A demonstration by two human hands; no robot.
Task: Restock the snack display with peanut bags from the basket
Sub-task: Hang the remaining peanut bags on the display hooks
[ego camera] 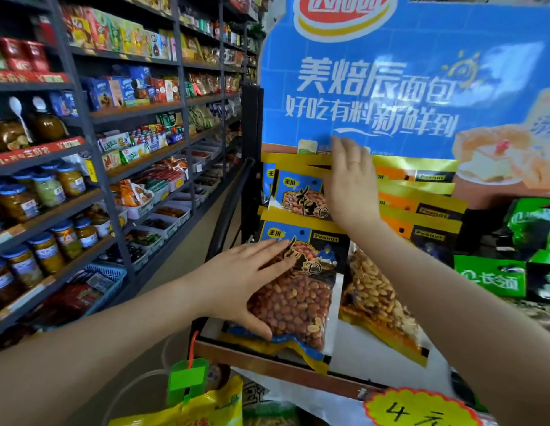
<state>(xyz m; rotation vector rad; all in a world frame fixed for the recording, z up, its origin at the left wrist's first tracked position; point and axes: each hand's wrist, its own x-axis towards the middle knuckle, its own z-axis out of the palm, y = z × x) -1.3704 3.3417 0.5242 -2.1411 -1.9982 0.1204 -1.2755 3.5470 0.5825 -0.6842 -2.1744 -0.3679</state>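
Looks like I'm at the tidying step: my left hand (249, 281) lies flat, fingers straight, pressing the front blue peanut bag (298, 290) onto the display shelf (267, 361), thumb along its lower edge. My right hand (350, 182) is open too, fingers straight against the upper row of bags (298, 192), gripping nothing. Next I'd guess it's reaching down for another bag. The basket itself isn't clearly visible; only a green tag (187, 379) and a yellow packet (206, 407) peek in at the bottom, cut off.
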